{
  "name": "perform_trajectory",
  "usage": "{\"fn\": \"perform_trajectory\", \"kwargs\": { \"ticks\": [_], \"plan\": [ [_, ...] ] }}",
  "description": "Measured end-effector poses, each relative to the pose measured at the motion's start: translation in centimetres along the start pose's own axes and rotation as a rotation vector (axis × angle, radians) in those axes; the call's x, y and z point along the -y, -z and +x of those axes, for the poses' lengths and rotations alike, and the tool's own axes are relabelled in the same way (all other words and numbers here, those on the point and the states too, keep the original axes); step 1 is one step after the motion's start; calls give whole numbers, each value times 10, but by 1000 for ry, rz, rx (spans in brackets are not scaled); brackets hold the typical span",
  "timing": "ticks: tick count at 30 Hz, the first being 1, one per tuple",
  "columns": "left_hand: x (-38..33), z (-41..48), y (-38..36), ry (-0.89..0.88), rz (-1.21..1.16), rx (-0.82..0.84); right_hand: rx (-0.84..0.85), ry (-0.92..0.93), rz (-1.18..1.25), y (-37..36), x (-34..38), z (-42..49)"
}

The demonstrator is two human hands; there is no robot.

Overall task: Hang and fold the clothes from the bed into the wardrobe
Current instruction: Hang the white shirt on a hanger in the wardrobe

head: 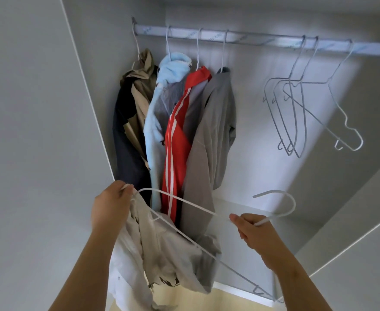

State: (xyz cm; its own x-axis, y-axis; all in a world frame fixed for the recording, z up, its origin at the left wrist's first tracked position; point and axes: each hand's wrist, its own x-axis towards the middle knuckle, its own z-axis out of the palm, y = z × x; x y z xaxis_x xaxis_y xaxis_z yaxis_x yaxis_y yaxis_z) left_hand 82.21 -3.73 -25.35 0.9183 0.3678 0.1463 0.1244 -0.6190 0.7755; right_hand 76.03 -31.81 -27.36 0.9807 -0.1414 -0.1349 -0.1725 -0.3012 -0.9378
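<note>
Shirt low at six o'clock: a pale grey T-shirt [166, 254], soft and light, sags off a white wire hanger [195, 206] and looks likely to slide, so it's best taken at the shoulder seam. The left hand [111, 205] at eight pinches cloth and hanger end together. The right hand [254, 230] at five has its fingers curled round the hanger's neck. The bar runs ten to four, the hook curling toward two. Beyond, at twelve, the wardrobe rail [263, 40] carries four hung garments [209, 131], with empty hangers [296, 113] at two
</note>
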Motion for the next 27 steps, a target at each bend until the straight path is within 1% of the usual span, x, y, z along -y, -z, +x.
{"fn": "perform_trajectory", "kwargs": {
  "ticks": [3, 5, 7, 10, 13, 15, 17, 19, 24, 26, 27],
  "plan": [
    [3, 2, 2, -13, 41, -36, 7, -3, -8, -3, 3, 1],
    [3, 1, 2, -21, 29, -28, 32, -8, -14, -7, 6, 1],
    [2, 0, 2, 2, -51, -6, 71, -29, -9, -8, 8, 0],
    [4, -2, 3, 93, -203, 3, 112, -68, 19, -4, 11, -6],
    [9, -4, 4, 151, -244, 10, 116, -81, 61, 1, 12, -10],
    [9, -5, 6, 155, -252, 14, 92, -84, 59, 0, 11, -11],
    [7, -7, 8, 116, -215, 3, 77, -85, 49, -2, 11, -11],
    [5, -9, 11, 37, -129, -5, 75, -89, 28, -3, 12, -11],
    [-5, -17, 10, -228, 114, 25, 53, -66, -14, -11, 14, -12],
    [-16, -28, 0, -307, 117, 75, 33, -51, -38, -22, 17, -12],
    [-22, -34, -4, -306, 68, 101, 9, -45, -53, -28, 18, -12]
  ]
}}
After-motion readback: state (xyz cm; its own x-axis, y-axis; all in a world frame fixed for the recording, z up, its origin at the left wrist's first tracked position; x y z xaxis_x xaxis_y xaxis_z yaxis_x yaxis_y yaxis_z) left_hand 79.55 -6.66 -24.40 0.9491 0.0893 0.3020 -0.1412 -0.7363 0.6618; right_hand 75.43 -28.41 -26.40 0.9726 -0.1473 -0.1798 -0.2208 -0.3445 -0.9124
